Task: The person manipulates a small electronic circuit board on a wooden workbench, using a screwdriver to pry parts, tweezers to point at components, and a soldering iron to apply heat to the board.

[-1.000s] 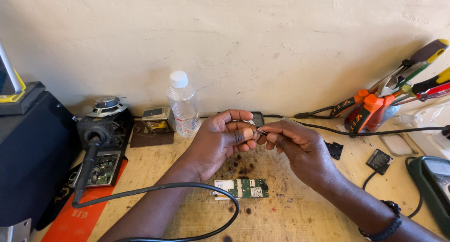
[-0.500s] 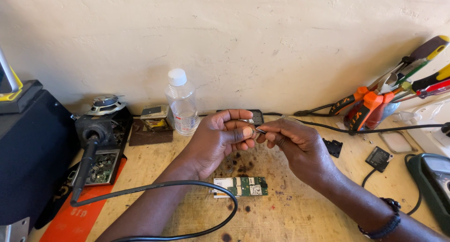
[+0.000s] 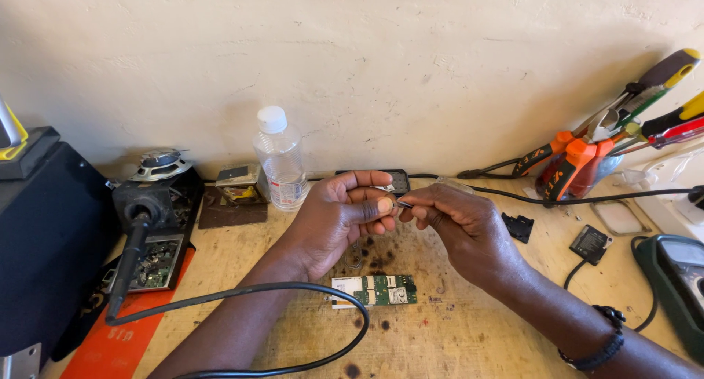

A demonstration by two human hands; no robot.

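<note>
Above the wooden bench [image 3: 469, 335], left hand [image 3: 334, 221] and right hand [image 3: 455, 225] meet fingertip to fingertip, both pinching a tiny metal part [image 3: 402, 203] held over the green circuit board [image 3: 374, 290], plastic bottle [image 3: 280, 159] behind.

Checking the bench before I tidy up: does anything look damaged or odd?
Yes: dark scorch spots mark the wooden bench beside the bare circuit board. The bottle stands upright, nothing spilled.

Clear plastic bottle [image 3: 279, 159], white cap, pale label band low on it, stands at table [image 3: 455, 328] back edge. Multimeter [image 3: 678, 287] (grey screen, partly cut off) at right edge.
</note>
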